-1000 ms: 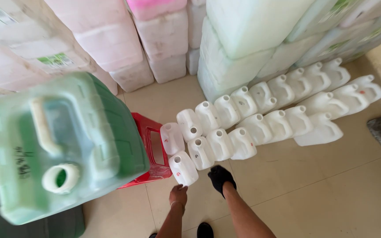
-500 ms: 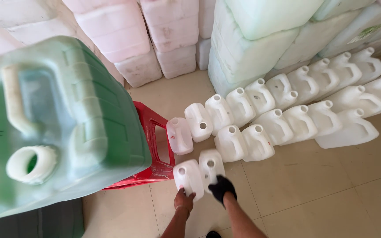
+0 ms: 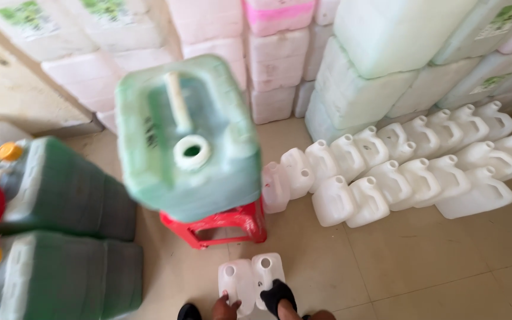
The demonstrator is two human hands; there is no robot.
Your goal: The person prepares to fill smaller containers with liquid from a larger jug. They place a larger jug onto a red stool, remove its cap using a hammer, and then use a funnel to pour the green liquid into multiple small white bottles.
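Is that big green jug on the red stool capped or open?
Open. The big green jug stands upright on the red stool, and its round white mouth shows a dark hole with no cap.

Jerrycan (image 3: 188, 139) sits on stool (image 3: 217, 224) (jug rows (image 3: 410, 166) right), two jugs (image 3: 251, 283) before it.

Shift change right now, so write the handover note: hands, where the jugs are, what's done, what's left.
Left hand: grips the left small jug.
Right hand, dark-gloved: grips the right small jug.
Both jugs are uncapped, side by side, low over the tile floor in front of the red stool.
The big green canister sits on the stool, mouth open.
Done: two jugs in hand.
Left: rows of uncapped white jugs on the floor at right.
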